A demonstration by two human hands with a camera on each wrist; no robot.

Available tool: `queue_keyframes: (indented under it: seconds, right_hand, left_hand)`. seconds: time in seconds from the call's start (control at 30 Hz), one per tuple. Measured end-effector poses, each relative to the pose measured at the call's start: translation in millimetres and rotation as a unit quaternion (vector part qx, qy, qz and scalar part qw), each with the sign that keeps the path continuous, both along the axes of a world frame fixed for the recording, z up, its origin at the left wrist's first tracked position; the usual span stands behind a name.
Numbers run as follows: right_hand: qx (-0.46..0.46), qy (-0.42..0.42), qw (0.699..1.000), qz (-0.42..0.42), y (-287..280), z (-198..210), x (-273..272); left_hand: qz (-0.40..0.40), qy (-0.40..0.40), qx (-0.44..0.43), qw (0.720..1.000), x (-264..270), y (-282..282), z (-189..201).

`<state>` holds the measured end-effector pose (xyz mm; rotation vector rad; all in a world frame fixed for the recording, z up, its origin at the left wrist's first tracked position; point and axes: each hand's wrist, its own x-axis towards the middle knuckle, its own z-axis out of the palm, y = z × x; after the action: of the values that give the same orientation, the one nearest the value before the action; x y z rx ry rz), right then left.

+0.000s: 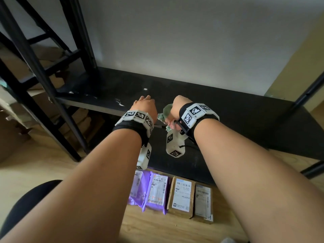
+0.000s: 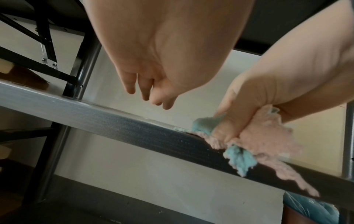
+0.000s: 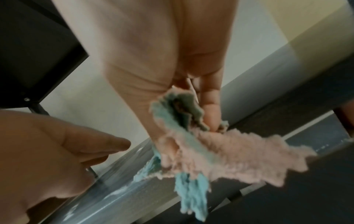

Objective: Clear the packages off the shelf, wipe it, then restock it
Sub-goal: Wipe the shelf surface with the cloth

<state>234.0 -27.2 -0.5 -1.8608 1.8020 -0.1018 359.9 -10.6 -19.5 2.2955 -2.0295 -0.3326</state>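
Against a pale wall stood the black shelf (image 1: 219,102), bare of packages and flecked white near its front edge, so we judged the clearing done and the wiping in hand. We held a pink-and-blue cloth (image 3: 220,150) bunched in our right hand (image 1: 177,106), fingers curled round it at the shelf's front edge, while our left hand (image 1: 145,106) hovered just beside it, fingers loosely extended and holding nothing. Below, four packages (image 1: 157,190) lay side by side on the wooden floor (image 1: 43,172), presumably parked close for restocking.
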Motion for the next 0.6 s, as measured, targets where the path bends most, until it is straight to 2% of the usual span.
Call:
queue_keyframes:
  seconds: [0.1, 0.17, 0.27, 0.33, 0.43, 0.53, 0.6]
  right_hand:
    - [0.005, -0.010, 1.000, -0.013, 4.9, 7.9, -6.7]
    - [0.017, -0.061, 0.997, -0.042, 5.7, 11.6, -18.2]
    - [-0.037, -0.040, 0.993, -0.100, 7.8, 9.2, -34.8]
    - [-0.033, -0.008, 0.996, -0.080, 11.5, 9.9, -40.7]
    - [0.021, -0.008, 1.000, -0.018, 19.0, 20.5, -44.0]
    - [0.060, 0.061, 0.996, 0.026, 21.0, 26.6, -43.9]
    - [0.101, 0.029, 0.994, 0.043, 19.3, 25.0, -42.3]
  left_hand:
    - [0.003, -0.002, -0.013, 1.000, 3.1, 8.0, 0.7]
    - [-0.005, -0.009, -0.015, 1.000, 4.7, 12.9, 1.5]
    - [-0.003, -0.008, -0.005, 1.000, 7.2, 17.9, 2.7]
    - [-0.002, -0.008, -0.005, 1.000, 6.8, 21.2, 4.0]
    - [-0.007, -0.014, -0.012, 1.000, 4.9, 25.5, 6.1]
    - [-0.011, -0.015, -0.011, 1.000, 4.5, 28.2, 6.5]
    - [-0.013, -0.016, -0.009, 1.000, 4.8, 28.8, 6.4]
